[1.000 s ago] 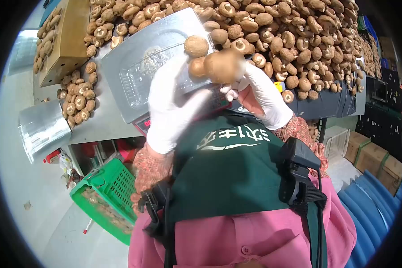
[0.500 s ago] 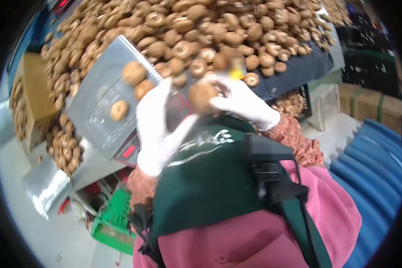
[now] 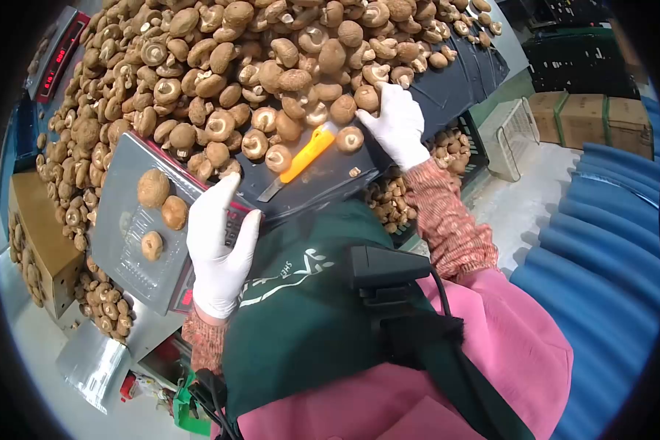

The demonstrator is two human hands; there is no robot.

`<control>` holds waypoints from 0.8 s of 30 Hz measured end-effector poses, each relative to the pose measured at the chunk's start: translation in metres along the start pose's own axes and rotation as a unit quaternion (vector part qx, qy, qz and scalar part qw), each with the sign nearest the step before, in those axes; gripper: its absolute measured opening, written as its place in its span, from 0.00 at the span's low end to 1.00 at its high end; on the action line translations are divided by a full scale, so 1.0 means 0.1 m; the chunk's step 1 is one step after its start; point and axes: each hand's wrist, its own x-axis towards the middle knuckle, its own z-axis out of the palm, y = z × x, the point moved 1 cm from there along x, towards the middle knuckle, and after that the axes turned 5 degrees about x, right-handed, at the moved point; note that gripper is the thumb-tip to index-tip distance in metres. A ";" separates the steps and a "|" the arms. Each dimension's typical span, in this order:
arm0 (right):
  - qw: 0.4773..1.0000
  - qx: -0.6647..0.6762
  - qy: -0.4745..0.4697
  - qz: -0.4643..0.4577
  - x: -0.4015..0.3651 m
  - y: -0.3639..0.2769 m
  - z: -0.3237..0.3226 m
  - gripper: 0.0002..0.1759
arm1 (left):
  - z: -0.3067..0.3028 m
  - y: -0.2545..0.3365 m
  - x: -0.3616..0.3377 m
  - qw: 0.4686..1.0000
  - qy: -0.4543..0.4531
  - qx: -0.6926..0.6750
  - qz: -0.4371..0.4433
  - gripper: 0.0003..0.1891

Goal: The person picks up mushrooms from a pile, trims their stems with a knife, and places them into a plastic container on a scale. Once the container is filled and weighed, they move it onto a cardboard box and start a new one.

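My left hand (image 3: 220, 246), in a white glove, is open with thumb and fingers apart beside a scale, and holds nothing. Next to it a clear plastic tray (image 3: 117, 253) rests on the scale with three brown mushrooms in it, the largest a round-capped mushroom (image 3: 153, 188). My right hand (image 3: 400, 128), also gloved in white, reaches to the near edge of the mushroom pile. Its thumb and fingers are apart around a mushroom (image 3: 366, 99), perhaps touching it. A yellow utility knife (image 3: 308, 155) lies on the black surface, blade toward me.
A large mushroom pile (image 3: 220, 81) covers the far side of the table. Another scale display (image 3: 55, 70) is at the upper left. A cardboard box (image 3: 40, 227) stands at left. A black crate (image 3: 477, 143) holding mushroom pieces sits below the table edge at right.
My right hand has moved away from my left, toward the pile, and the mushroom between my hands is no longer there. The view has shifted, and the yellow knife now shows clearly.
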 end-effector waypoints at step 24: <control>0.991 0.127 -0.037 -0.034 -0.36 0.50 -0.50 0.23 | 0.24 -0.02 0.04 0.999 -0.026 -0.033 -0.013 0.23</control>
